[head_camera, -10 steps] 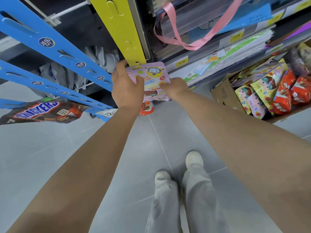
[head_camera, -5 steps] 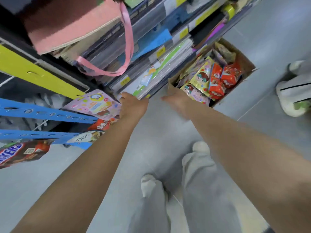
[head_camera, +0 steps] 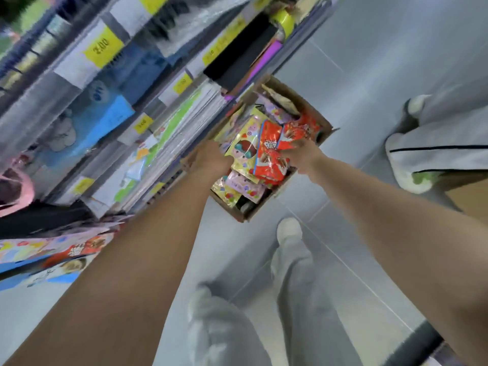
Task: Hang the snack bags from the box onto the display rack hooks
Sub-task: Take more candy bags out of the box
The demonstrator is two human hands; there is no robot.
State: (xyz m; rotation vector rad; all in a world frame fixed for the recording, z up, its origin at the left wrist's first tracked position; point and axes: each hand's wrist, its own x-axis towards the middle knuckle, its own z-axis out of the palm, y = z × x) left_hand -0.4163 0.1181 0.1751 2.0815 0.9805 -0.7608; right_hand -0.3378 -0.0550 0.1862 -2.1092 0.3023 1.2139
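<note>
An open cardboard box stands on the floor against the shelf and holds several snack bags. A red snack bag lies on top, next to a yellow bag and a pink bag. My right hand reaches into the box with its fingers curled on the red bag's upper edge. At the box's left side my left hand touches the yellow bag, its fingers hidden and blurred. Bags hung on the rack show at the lower left.
Shelves of stationery with yellow price tags fill the upper left. Another person's legs and shoes stand at the right, beside a piece of cardboard. My own feet are on the grey tiled floor just before the box.
Both hands left the pink bag hanging on the rack and swung right and down into the box. My view turned with them, from the rack to the box.
</note>
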